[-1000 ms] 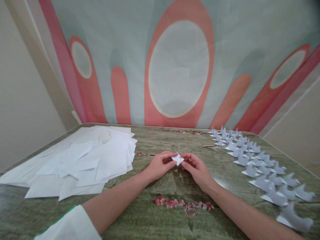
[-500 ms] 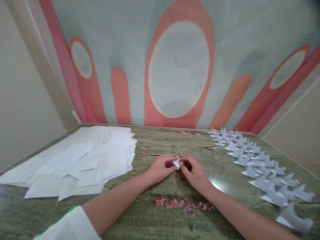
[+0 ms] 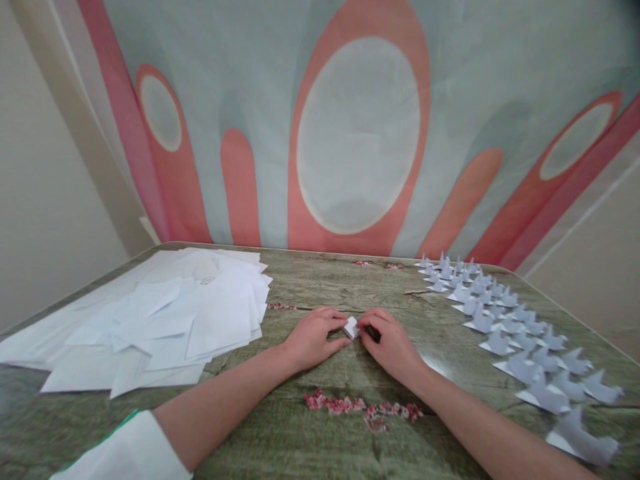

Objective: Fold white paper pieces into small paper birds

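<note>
A small folded piece of white paper sits between my two hands near the middle of the table. My left hand grips its left side, thumb below and fingers above. On the opposite side, my right hand pinches the right edge between thumb and fingertips. The paper looks like a small diamond with a crease across it; its underside is hidden.
A wide, loose pile of white paper sheets covers the left of the table. Along the right stand rows of folded white paper birds. A wall with a pink and grey pattern rises behind.
The folded paper lies flatter and more square now; before, it was raised with a point sticking up. My hands have shifted only slightly.
</note>
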`<state>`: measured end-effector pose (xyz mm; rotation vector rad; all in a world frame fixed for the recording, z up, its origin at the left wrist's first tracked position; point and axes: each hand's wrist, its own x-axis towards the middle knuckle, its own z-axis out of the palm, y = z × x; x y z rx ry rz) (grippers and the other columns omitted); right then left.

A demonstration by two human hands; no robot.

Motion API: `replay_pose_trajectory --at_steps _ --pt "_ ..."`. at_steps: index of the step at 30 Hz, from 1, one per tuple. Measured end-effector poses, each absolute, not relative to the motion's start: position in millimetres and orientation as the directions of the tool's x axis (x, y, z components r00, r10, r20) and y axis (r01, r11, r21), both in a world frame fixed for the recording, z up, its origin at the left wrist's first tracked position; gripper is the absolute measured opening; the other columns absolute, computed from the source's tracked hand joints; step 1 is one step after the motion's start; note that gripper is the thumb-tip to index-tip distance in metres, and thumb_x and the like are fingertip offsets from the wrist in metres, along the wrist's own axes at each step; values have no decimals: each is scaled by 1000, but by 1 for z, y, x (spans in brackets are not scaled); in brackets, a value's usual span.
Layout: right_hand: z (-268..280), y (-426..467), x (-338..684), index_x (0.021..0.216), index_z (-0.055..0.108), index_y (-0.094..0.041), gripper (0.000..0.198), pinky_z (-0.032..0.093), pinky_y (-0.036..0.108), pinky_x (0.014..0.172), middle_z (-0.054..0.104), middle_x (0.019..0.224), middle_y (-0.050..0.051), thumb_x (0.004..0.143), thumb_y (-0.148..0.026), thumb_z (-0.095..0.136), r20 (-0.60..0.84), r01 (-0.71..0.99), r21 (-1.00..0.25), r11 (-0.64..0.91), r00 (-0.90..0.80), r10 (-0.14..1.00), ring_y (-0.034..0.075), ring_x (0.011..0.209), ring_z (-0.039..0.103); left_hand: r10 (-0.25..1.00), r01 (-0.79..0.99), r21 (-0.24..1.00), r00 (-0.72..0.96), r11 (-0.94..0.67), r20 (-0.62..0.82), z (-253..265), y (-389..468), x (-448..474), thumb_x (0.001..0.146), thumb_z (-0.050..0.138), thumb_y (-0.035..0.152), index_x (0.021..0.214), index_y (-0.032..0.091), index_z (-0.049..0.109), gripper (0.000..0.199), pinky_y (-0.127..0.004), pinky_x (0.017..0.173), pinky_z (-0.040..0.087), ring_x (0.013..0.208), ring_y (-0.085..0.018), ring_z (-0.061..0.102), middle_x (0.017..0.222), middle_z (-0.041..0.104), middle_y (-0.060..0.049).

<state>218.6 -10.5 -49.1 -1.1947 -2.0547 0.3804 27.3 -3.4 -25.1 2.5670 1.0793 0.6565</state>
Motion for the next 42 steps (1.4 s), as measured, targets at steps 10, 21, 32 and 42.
replay_pose_trajectory --at_steps 10,21,32,42 --pt "-39 -14 223 80 60 -18 12 38 31 72 59 78 6 80 -12 50 403 755 36 655 -611 682 19 77 52 712 630 333 625 -702 319 -23 -7 29 82 52 34 101 20 60 25 -32 89 37 97 -19 53 101 63 -5" --pt "-45 -17 217 81 58 -17 14 39 28 70 57 78 6 82 -14 45 469 770 -124 625 -510 721 17 75 52 802 672 439 496 -597 332 -27 -6 33 76 58 29 97 21 63 23 -28 81 41 87 -18 56 90 65 -2" --pt "-41 -21 214 82 57 -19 14 40 28 68 58 79 5 83 -16 44 480 686 -263 678 -517 709 17 73 53 772 744 239 541 -624 333 -25 -10 33 77 56 24 101 23 61 25 -29 77 41 84 -18 54 82 60 -2" --pt "-47 -19 212 80 55 -18 7 41 27 67 56 78 4 79 -15 48 449 696 -285 659 -510 734 17 73 52 668 712 -119 694 -692 268 -21 -8 39 82 50 20 73 15 60 15 -30 65 40 70 -18 56 73 59 -5"
